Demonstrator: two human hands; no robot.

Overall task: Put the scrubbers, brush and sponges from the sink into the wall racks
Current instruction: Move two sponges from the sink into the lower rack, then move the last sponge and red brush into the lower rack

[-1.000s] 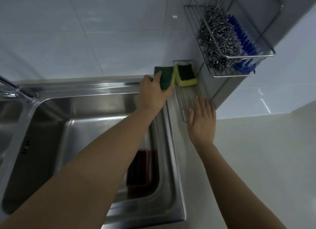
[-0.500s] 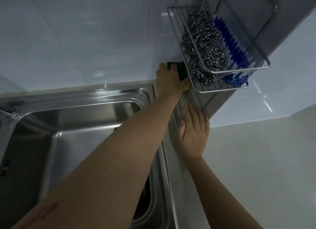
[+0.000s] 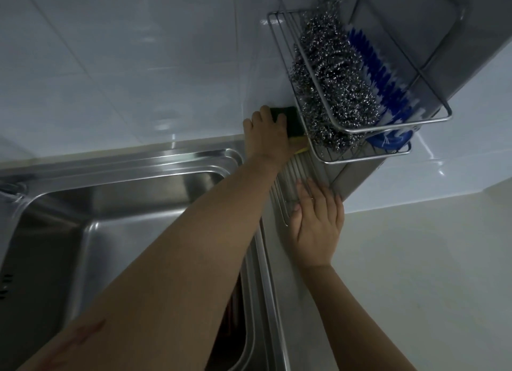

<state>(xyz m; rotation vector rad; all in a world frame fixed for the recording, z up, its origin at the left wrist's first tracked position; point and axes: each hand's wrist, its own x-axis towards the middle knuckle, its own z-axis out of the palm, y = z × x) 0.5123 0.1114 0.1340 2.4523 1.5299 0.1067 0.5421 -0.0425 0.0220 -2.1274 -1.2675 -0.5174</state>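
My left hand reaches past the sink's back right corner and grips a green-and-yellow sponge at the far end of the lower wire rack, under the upper rack. The upper wall rack holds steel wool scrubbers and a blue-bristled brush. My right hand lies flat, fingers apart, on the near end of the lower rack and the counter. A second sponge seen earlier is hidden behind the upper rack.
The steel sink fills the lower left; my left forearm hides most of its right side, where a dark reddish item partly shows. White tiled wall behind. A pale countertop spreads to the right.
My left hand carried the sponge from the sink's rim rightward into the lower rack, beneath the upper rack. My view tilted up and closer. The right hand stayed on the rack's near end.
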